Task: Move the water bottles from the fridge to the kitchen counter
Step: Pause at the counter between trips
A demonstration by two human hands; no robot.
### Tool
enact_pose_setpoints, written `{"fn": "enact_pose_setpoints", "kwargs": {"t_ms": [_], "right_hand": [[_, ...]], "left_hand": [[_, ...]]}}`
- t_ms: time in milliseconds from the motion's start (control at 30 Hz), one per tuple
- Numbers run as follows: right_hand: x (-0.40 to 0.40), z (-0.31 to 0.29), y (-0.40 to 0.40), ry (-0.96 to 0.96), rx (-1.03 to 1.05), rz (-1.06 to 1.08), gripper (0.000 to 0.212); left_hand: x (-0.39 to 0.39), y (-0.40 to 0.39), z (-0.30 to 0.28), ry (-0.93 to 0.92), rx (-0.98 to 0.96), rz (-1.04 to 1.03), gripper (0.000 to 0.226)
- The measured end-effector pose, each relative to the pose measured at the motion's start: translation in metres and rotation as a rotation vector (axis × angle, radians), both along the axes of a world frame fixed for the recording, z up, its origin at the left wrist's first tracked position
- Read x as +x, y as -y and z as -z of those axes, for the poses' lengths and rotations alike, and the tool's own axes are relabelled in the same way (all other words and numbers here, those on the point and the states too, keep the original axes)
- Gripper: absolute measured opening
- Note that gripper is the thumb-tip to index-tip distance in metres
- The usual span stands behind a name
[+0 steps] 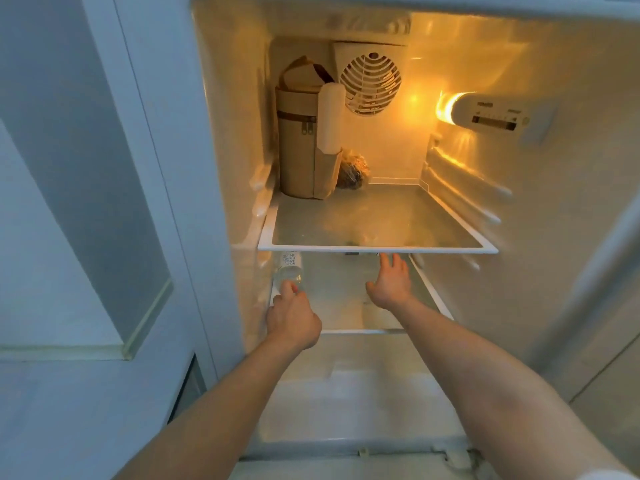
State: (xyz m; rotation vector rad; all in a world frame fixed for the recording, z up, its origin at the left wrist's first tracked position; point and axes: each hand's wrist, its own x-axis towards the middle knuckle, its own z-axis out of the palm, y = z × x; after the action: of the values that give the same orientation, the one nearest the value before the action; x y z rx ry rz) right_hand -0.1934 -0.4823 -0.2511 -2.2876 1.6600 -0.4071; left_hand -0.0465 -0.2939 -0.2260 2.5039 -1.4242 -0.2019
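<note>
A clear water bottle (290,270) with a white printed label lies on the lower fridge shelf (363,330), at its left side, partly hidden under the upper glass shelf (377,250). My left hand (292,320) reaches its near end, with the fingers closed around it. My right hand (391,282) is stretched out over the middle of the lower shelf, fingers spread, holding nothing. Its fingertips are just below the upper shelf's front rim.
On the upper shelf, back left, stand a beige zipped pouch (301,147) with a white cylinder (330,116) and a small wrapped bundle (353,171). A fan grille (370,84) and a lit lamp housing (485,112) sit at the back. A white door (86,202) stands left.
</note>
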Motion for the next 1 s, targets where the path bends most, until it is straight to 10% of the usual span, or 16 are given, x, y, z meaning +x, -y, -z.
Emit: {"fn": "enact_pose_setpoints", "kwargs": {"t_ms": [700, 1000], "right_hand": [[0.048, -0.003, 0.055, -0.199, -0.168, -0.027, 0.05], [0.012, 0.034, 0.016, 0.05, -0.325, -0.02, 0.059]], "left_hand": [[0.016, -0.005, 0.017, 0.102, -0.057, 0.038, 0.046], [0.016, -0.003, 0.02, 0.036, -0.092, 0.019, 0.038]]}}
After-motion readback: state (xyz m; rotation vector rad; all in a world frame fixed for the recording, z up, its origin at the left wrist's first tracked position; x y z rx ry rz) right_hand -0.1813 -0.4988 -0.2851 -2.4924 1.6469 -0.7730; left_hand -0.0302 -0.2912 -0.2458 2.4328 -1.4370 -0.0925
